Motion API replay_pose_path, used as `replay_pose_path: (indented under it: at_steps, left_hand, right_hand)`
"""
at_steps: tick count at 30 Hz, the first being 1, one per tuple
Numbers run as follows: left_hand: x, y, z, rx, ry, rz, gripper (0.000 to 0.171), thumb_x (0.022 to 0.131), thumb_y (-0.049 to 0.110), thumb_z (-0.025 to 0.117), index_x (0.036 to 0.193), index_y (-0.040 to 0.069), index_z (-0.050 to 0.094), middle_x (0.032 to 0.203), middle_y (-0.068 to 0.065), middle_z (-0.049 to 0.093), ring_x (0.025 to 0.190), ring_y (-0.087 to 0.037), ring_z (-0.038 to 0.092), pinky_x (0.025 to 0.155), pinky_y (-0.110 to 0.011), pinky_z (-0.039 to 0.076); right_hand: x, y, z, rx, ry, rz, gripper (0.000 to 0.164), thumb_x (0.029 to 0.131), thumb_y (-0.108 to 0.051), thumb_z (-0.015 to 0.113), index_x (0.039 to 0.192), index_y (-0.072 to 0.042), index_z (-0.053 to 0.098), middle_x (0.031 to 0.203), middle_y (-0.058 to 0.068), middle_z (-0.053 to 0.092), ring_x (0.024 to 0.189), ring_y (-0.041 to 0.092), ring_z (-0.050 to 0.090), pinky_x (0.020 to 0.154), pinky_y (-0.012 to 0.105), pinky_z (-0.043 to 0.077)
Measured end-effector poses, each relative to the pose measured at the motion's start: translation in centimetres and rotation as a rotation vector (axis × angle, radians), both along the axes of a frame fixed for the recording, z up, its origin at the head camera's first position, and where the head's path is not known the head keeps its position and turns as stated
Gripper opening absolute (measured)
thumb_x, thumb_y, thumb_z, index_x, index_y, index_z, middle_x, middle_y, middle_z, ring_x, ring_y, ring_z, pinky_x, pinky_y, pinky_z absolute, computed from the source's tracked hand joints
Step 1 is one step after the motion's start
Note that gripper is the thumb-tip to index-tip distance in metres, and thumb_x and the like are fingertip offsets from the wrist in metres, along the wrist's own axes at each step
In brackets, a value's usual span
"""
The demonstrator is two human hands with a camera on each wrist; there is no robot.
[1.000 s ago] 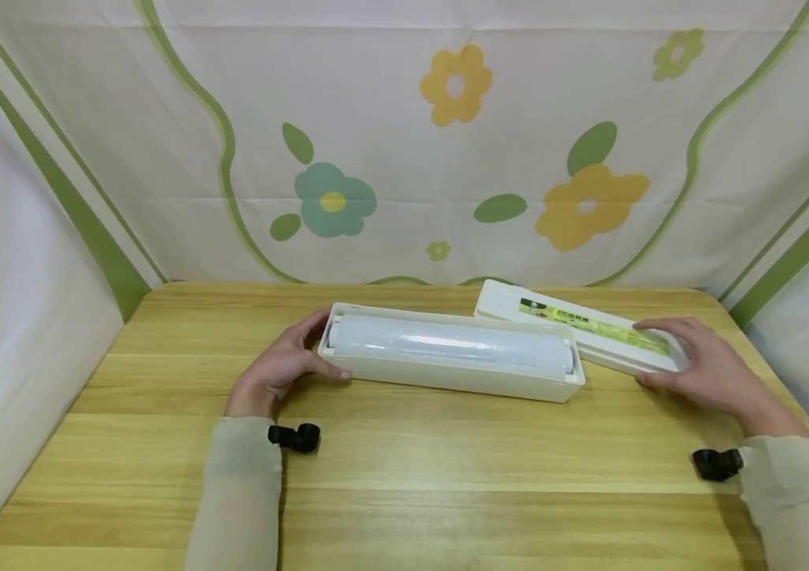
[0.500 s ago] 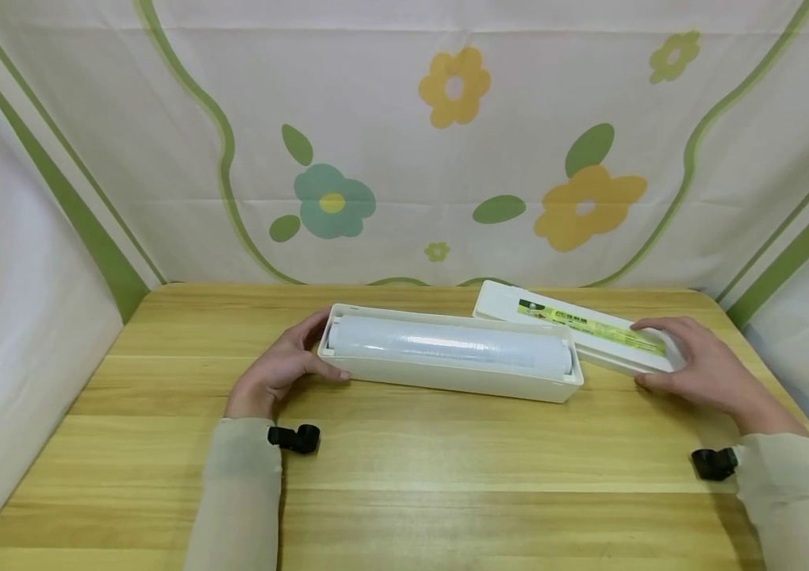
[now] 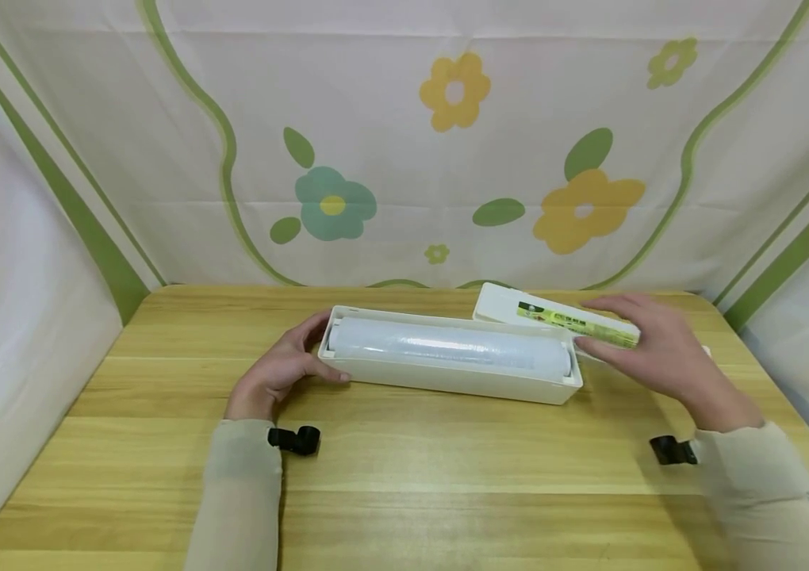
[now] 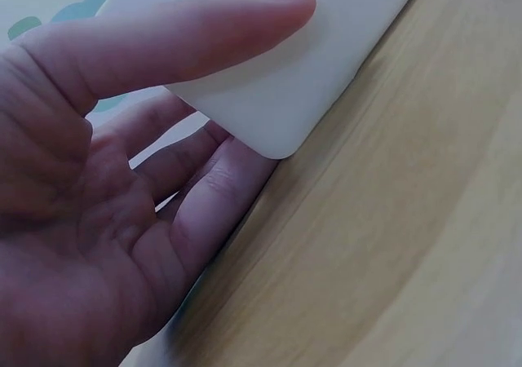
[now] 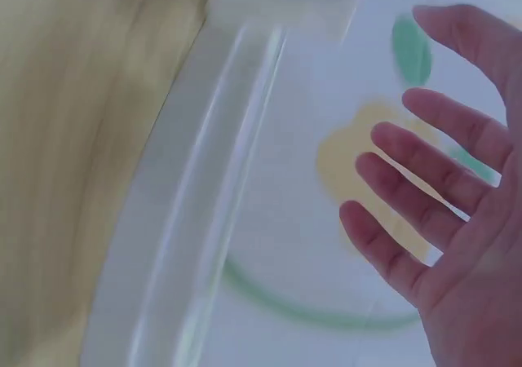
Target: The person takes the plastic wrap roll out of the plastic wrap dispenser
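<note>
Right hand [image 3: 650, 349] — moved left, off the lid [image 3: 550, 316].

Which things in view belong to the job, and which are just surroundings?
Part of the job:
- open white box, end gripped by the left hand
- film roll, inside the box
- labelled white lid, behind the box; the right hand hovers near it, open

Just surroundings:
- wooden table
- floral backdrop
- black device at each wrist
</note>
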State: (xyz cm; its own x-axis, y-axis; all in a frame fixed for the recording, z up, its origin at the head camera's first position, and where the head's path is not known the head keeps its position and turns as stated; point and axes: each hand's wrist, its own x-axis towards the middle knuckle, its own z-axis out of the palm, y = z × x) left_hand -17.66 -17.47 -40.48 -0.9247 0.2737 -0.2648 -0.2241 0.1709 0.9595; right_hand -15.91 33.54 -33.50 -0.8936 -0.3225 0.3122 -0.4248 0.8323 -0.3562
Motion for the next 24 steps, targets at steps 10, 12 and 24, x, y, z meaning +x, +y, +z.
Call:
replay_pose_path:
  at_steps: [10, 12, 24]
  left_hand:
    - [-0.2, 0.5, -0.2, 0.01, 0.01, -0.005, 0.108, 0.069, -0.008, 0.093, 0.163, 0.018, 0.045, 0.163, -0.012, 0.045, 0.142, -0.033, 0.044, 0.119, -0.046, 0.042]
    - [-0.2, 0.6, -0.2, 0.012, 0.006, -0.005, 0.109, 0.069, -0.009, 0.093, 0.163, 0.018, 0.045, 0.163, -0.012, 0.045, 0.142, -0.033, 0.044, 0.119, -0.047, 0.042]
    - [-0.4, 0.8, 0.0, 0.014, 0.008, -0.008, 0.11, 0.068, -0.011, 0.091, 0.163, 0.017, 0.044, 0.162, -0.012, 0.045, 0.137, -0.033, 0.046, 0.108, -0.035, 0.048]
  right_hand:
    - [0.0, -5.2, 0.3, 0.158, -0.096, 0.195, 0.05, 0.088, -0.043, 0.089, 0.128, -0.014, 0.079, 0.121, 0.005, 0.077, 0.104, 0.024, 0.072, 0.089, 0.051, 0.058]
    - [0.0, -5.6, 0.3, 0.197, -0.099, 0.199, 0.054, 0.087, -0.045, 0.089, 0.128, -0.011, 0.078, 0.119, 0.007, 0.077, 0.103, 0.024, 0.072, 0.089, 0.049, 0.059]
    - [-0.7, -8.0, 1.7, 0.364, -0.176, 0.254, 0.04, 0.088, -0.046, 0.088, 0.098, -0.01, 0.074, 0.093, -0.001, 0.074, 0.08, 0.015, 0.062, 0.078, 0.04, 0.053]
